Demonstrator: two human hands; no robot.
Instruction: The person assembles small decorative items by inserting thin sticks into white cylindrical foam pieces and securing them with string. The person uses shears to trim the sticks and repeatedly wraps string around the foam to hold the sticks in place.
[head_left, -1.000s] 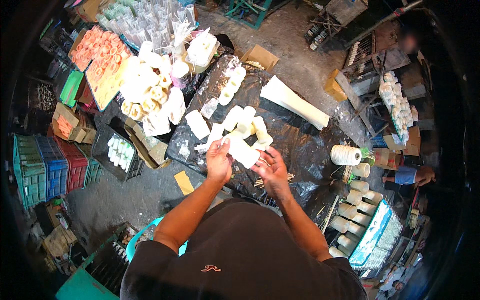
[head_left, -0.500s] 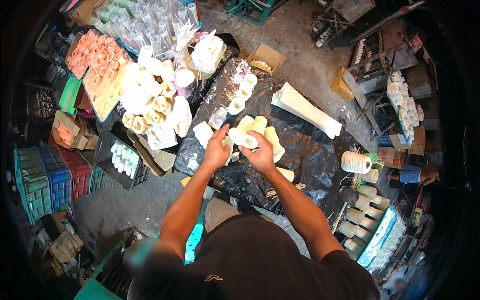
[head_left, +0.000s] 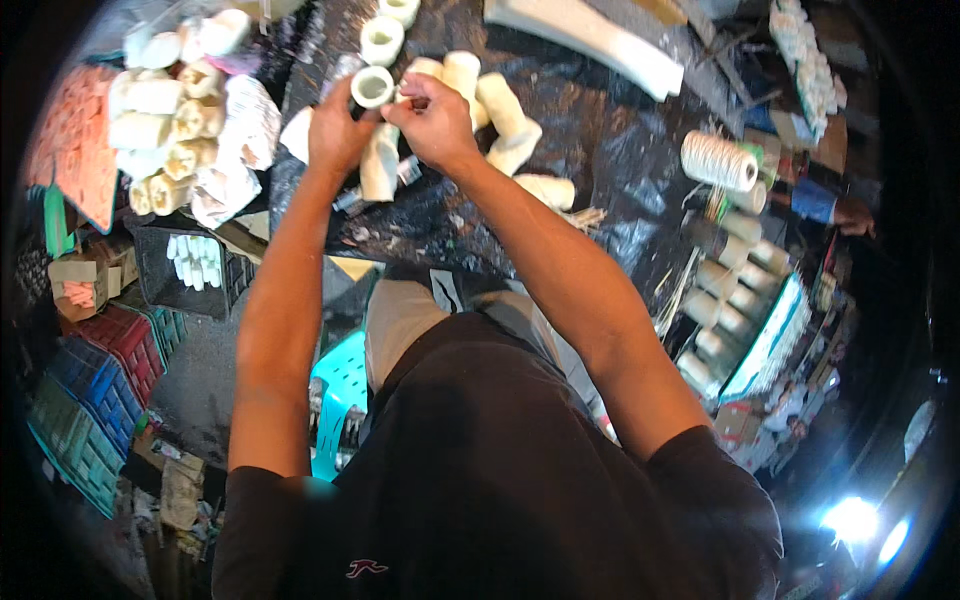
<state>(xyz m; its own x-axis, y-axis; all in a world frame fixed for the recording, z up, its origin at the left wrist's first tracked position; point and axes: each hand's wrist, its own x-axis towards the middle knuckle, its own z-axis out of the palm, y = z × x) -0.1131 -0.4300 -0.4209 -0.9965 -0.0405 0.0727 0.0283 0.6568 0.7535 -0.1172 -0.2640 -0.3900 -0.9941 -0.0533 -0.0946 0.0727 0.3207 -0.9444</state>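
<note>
My left hand (head_left: 338,130) and my right hand (head_left: 432,118) meet over a black plastic sheet (head_left: 600,130). Together they hold a cream-white roll (head_left: 378,158) that hangs upright between them. My left hand's fingers touch a short white ring-shaped roll (head_left: 372,86) just above. Several more cream rolls (head_left: 500,110) lie on the sheet behind and to the right of my right hand. One roll (head_left: 548,190) lies apart, nearer to me.
A heap of cream and tan rolls (head_left: 170,120) sits at the left by an orange tray (head_left: 80,160). A long white foam block (head_left: 590,40) lies at the back. A spool of white twine (head_left: 718,160) stands right. Coloured crates (head_left: 90,390) are below left, a turquoise stool (head_left: 340,380) under me. Another person's hand (head_left: 850,212) is at far right.
The view has closed in on the sheet. My hands have lifted farther away from me and now hold one roll upright between them, next to the ring-shaped roll.
</note>
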